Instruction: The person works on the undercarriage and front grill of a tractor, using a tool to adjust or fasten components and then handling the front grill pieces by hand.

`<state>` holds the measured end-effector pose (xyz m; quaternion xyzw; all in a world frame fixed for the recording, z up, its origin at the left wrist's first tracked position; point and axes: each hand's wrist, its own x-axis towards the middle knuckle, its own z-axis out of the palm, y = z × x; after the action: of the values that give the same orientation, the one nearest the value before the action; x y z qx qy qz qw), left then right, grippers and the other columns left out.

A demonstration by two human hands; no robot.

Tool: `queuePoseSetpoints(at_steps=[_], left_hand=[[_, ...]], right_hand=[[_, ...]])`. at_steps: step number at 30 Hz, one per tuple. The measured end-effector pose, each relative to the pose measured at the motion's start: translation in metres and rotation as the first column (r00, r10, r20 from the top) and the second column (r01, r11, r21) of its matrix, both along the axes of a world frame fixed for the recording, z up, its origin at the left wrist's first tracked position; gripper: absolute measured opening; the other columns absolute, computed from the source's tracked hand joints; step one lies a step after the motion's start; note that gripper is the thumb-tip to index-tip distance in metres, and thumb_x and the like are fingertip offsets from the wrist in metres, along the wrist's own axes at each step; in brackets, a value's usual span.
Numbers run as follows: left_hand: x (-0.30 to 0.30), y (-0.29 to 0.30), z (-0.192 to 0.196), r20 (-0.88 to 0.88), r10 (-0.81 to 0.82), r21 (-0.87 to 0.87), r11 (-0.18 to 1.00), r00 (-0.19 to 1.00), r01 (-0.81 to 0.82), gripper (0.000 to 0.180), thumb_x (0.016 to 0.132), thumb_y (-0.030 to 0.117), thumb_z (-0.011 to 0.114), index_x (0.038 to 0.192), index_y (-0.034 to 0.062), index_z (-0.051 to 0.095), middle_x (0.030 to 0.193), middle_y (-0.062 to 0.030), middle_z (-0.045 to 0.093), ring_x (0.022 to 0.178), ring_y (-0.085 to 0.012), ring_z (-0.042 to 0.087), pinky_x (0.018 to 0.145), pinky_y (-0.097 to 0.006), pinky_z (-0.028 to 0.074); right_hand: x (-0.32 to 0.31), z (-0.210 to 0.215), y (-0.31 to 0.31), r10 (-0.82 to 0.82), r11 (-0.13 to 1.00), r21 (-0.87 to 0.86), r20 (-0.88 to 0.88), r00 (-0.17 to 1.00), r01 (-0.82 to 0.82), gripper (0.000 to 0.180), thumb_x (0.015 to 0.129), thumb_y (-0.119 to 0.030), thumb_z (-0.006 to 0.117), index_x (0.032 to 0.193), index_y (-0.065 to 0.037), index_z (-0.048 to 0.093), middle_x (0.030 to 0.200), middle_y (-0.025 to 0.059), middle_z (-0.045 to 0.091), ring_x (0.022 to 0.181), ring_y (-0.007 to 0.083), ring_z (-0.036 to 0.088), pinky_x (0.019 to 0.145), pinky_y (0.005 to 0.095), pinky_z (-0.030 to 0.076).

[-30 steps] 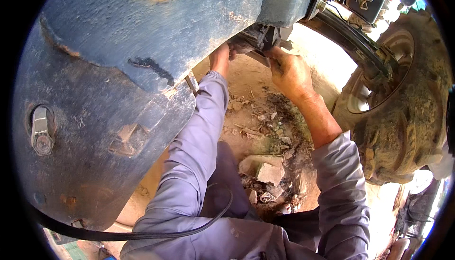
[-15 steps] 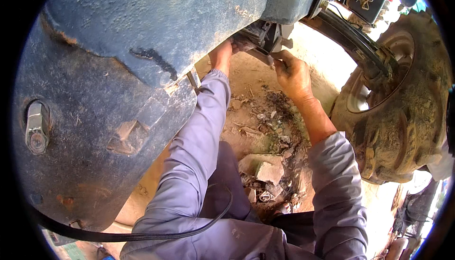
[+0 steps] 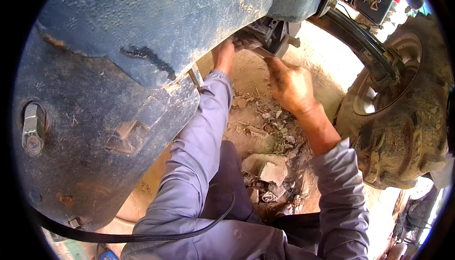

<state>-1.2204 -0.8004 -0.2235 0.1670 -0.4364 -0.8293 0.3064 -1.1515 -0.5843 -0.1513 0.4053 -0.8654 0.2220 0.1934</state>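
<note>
Under the curved edge of a blue metal body panel sits a dark, box-shaped metal part with a stub at its right side. My left hand reaches beneath the panel, its fingers curled against the left side of this part. Some of those fingers are hidden by the panel and the part. My right hand is closed at the part's lower edge, thumb and fingers drawn together. It is slightly blurred, and whatever lies between its fingers cannot be made out.
At the right stands a large treaded tyre, with a dark axle beam running to it. Broken stone and debris lie on the dirt floor below my hands. A black hose curves across the lower left.
My right hand has moved slightly down and turned, its fingers now at the metal part's lower edge. My left hand stays by the part. The whole view has shifted a little.
</note>
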Motion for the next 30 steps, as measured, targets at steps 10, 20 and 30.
queuePoseSetpoints(at_steps=[10, 20, 30], left_hand=[[0.016, 0.006, 0.017, 0.004, -0.026, -0.096, 0.995, 1.000, 0.026, 0.028, 0.098, 0.024, 0.056, 0.084, 0.0004, 0.061, 0.062, -0.0076, 0.059, 0.048, -0.0170, 0.053, 0.043, -0.031, 0.037], [0.019, 0.023, 0.025, 0.029, -0.092, -0.065, 0.993, 0.995, 0.093, 0.022, 0.098, 0.016, 0.048, 0.082, 0.0013, 0.055, 0.066, -0.0088, 0.056, 0.051, -0.0190, 0.050, 0.046, -0.033, 0.039], [0.008, 0.031, 0.022, 0.002, -0.090, 0.060, 0.994, 0.996, 0.090, 0.020, 0.099, 0.021, 0.045, 0.088, 0.0053, 0.050, 0.068, -0.0076, 0.052, 0.051, -0.0186, 0.045, 0.046, -0.034, 0.040]], right_hand=[[0.041, 0.039, 0.017, -0.120, 0.949, 0.282, -0.080, 0.990, 0.138, 0.032, 0.083, -0.010, 0.058, 0.115, -0.009, 0.059, 0.089, 0.0129, 0.068, 0.070, 0.0333, 0.069, 0.061, 0.0453, 0.056], [0.049, 0.039, 0.011, -0.074, 0.947, 0.312, -0.021, 0.997, 0.077, 0.032, 0.080, -0.009, 0.057, 0.111, -0.010, 0.061, 0.080, 0.0131, 0.068, 0.069, 0.0341, 0.069, 0.060, 0.0454, 0.055], [0.038, 0.056, 0.010, -0.093, 0.978, 0.196, 0.093, 0.991, 0.073, 0.024, 0.082, -0.008, 0.056, 0.106, -0.009, 0.063, 0.073, 0.0192, 0.067, 0.072, 0.0390, 0.068, 0.065, 0.0500, 0.054]])
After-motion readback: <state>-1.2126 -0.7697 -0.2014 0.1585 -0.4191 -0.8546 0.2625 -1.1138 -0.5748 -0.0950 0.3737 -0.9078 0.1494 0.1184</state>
